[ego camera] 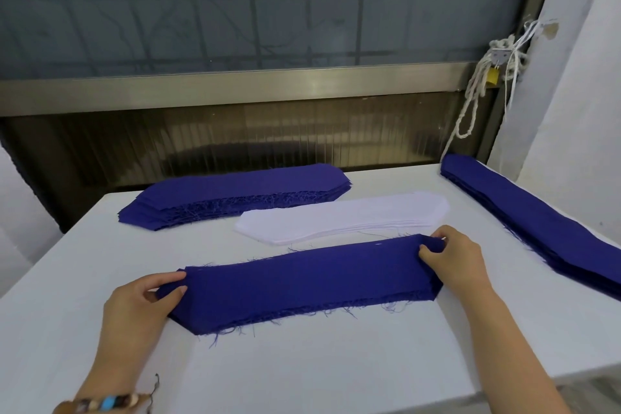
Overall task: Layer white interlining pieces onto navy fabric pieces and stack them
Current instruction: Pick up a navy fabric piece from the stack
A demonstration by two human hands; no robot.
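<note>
Two hands: left hand and right hand each hold one end of the near pile.
Bracelet: beaded, on the left wrist, at the bottom edge of the view.
Left hand: curled on the pile's left tip, thumb on top and fingertips meeting it, with the cloth bunched between them.
Right hand: pinches the pile's right tip, which is lifted and folded a little between thumb and fingers.
Near pile: navy pieces with frayed edges, lying flat across the middle of the worktop. It slants from near left to farther right, and navy threads trail from its near edge.
White pile: interlining pieces stacked just beyond the near pile, parallel to it and close to the right hand. Whether they touch, I cannot tell.
Far pile: a thicker navy stack along the worktop's far edge, left of the white pile. Its layers are fanned and fraying on the near side.
Right pile: a long navy stack running down the worktop's right edge from the far right corner.
Rope: white, knotted, hanging beyond the far right corner.
Padlock: brass-coloured, among the rope's loops.
Window: grey pane behind the far edge.
</note>
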